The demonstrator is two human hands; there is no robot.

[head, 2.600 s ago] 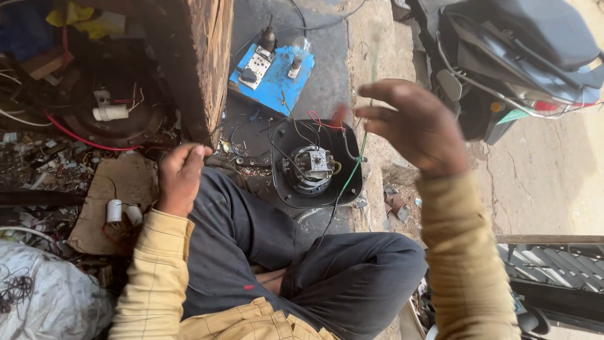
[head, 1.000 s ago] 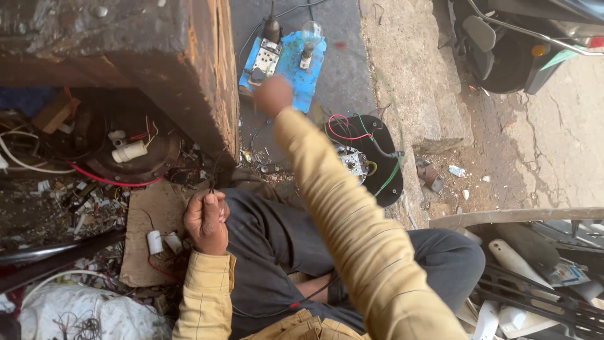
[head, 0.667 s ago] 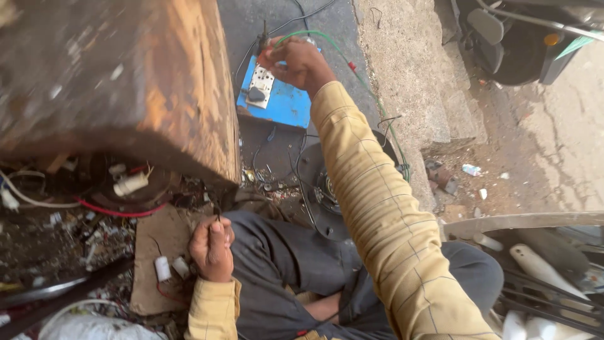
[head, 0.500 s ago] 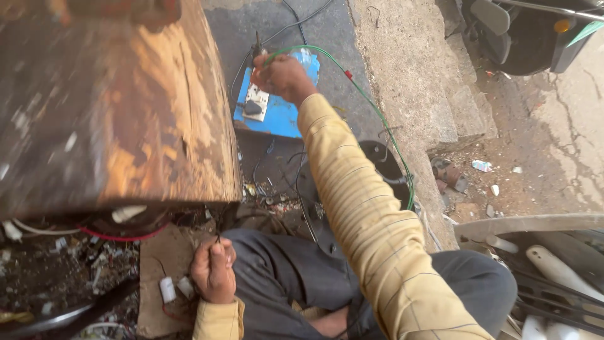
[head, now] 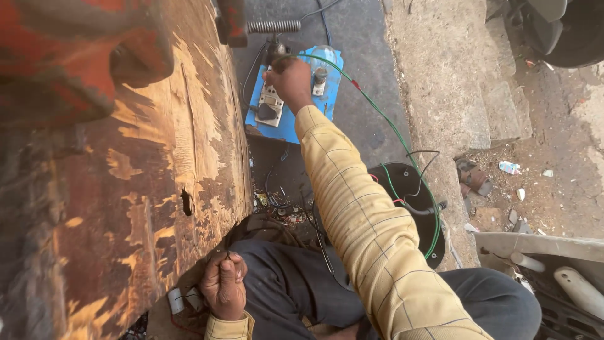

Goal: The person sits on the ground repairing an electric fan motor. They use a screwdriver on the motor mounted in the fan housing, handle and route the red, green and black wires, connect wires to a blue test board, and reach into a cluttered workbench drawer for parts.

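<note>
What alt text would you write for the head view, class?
A seated person's right hand reaches forward to a blue switch board, with a green wire running to it. Their closed left hand rests beside a worn wooden bench.

Right arm, sleeved in pale yellow check, extended from the lower right of the frame diagonally up to the upper centre; right hand (head: 290,80) with fingers curled closed, back of the hand toward the camera. Left hand (head: 224,286) at lower centre-left, fingers bent in a loose fist, wrist cuffed in yellow.
</note>
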